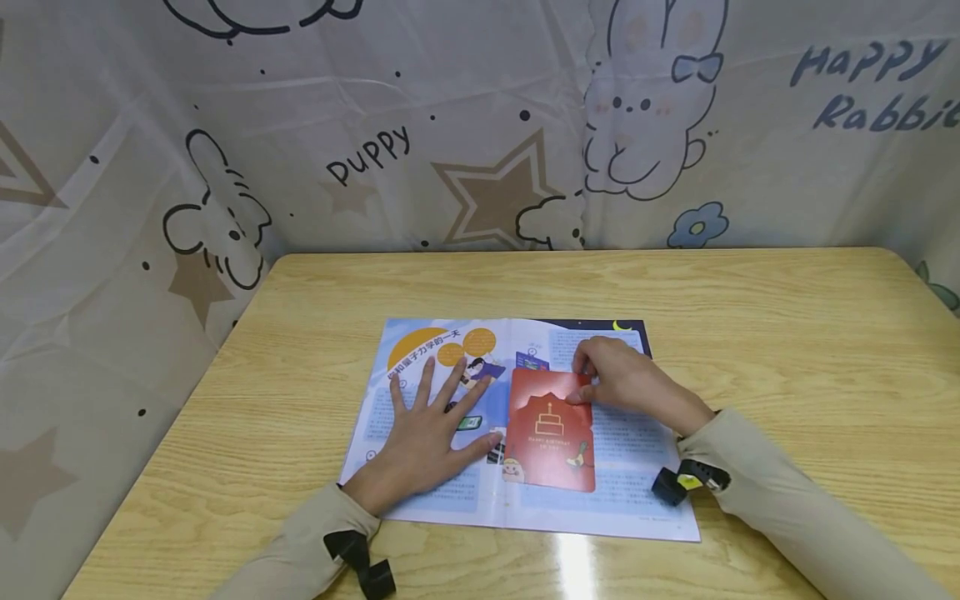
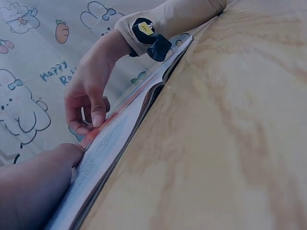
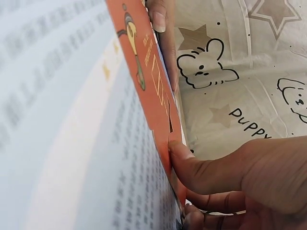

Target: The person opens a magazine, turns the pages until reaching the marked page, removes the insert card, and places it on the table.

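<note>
An open magazine [image 1: 435,500] lies on the table, with printed text and pictures on both pages. On its right page is a red birthday card [image 1: 551,458] with a gold cake outline and a small character in the lower corner. My left hand [image 1: 423,446] rests with fingers spread on the left page, thumb tip close to the card's left edge. My right hand [image 1: 618,379] pinches the card's upper right corner, thumb on its front face. In the right wrist view the right thumb [image 3: 206,167] presses on the red card [image 3: 152,81], the other fingers curled behind its edge.
The wooden table [image 1: 787,333] extends around the magazine on all sides. Behind and to the left hangs a pale cloth [image 1: 337,100] with cartoon animals and stars. Black straps with small dark devices [image 1: 670,487] sit on both wrists, over beige sleeves.
</note>
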The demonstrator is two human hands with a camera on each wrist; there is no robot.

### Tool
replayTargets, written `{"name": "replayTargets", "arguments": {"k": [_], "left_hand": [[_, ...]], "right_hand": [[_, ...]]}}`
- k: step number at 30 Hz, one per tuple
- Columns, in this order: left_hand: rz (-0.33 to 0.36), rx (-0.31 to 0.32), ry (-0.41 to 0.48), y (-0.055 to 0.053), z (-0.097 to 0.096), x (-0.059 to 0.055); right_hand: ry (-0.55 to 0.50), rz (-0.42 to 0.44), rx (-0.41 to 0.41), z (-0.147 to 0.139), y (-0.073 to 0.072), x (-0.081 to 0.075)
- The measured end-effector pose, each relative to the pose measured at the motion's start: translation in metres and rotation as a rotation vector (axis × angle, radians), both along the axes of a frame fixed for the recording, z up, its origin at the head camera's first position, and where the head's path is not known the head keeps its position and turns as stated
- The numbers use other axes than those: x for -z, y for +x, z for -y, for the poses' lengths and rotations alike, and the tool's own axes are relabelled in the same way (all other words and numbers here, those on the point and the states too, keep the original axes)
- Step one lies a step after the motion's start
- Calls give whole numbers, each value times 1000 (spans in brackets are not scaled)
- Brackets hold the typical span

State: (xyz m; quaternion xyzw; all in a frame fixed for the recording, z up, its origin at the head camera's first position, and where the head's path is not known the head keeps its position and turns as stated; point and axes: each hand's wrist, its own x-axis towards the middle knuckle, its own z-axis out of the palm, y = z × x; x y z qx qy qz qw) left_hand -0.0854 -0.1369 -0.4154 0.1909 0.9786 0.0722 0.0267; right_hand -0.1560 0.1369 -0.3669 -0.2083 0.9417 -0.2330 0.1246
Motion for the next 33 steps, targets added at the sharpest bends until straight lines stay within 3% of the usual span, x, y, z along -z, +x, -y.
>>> {"name": "replayTargets", "arguments": {"k": [18, 33], "left_hand": [[32, 2, 9, -1, 0, -3], [36, 6, -7, -1, -1, -5]], "right_hand": [[-256, 70, 7, -6, -5, 5], [-289, 99, 29, -10, -9, 6]]}}
